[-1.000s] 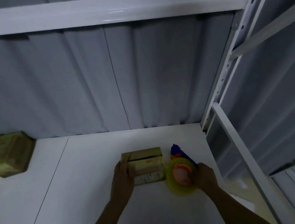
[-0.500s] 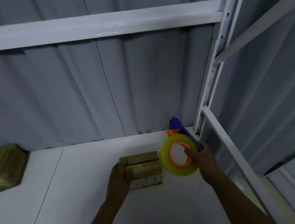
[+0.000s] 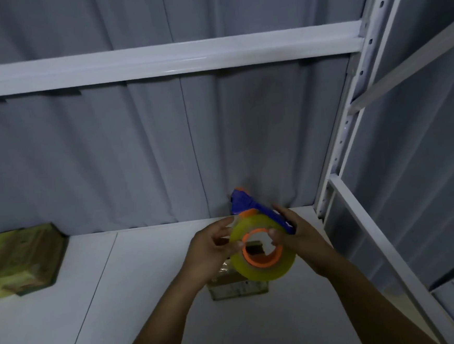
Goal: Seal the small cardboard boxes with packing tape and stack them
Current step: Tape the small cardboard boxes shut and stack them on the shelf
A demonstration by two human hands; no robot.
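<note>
Tape roll (image 3: 264, 264) on blue dispenser (image 3: 246, 205) is held above the shelf board (image 3: 122, 302). Left hand (image 3: 210, 250) fingers are curled on the roll's rim. Right hand (image 3: 299, 236) is closed round the dispenser handle, thumb at the orange core. Small cardboard box (image 3: 237, 289) lies on the board beneath, largely hidden by roll and hands. Taped boxes (image 3: 18, 261) sit far left; the rack upright (image 3: 352, 124) stands close on the right.

Glossy tape roll (image 3: 265, 253), cardboard box (image 3: 239, 289)

Yellow tape roll (image 3: 269, 271), orange core | blue dispenser (image 3: 246, 204) | brown box (image 3: 237, 288) | white shelf (image 3: 122, 302) | grey pleated curtain (image 3: 110, 154)
</note>
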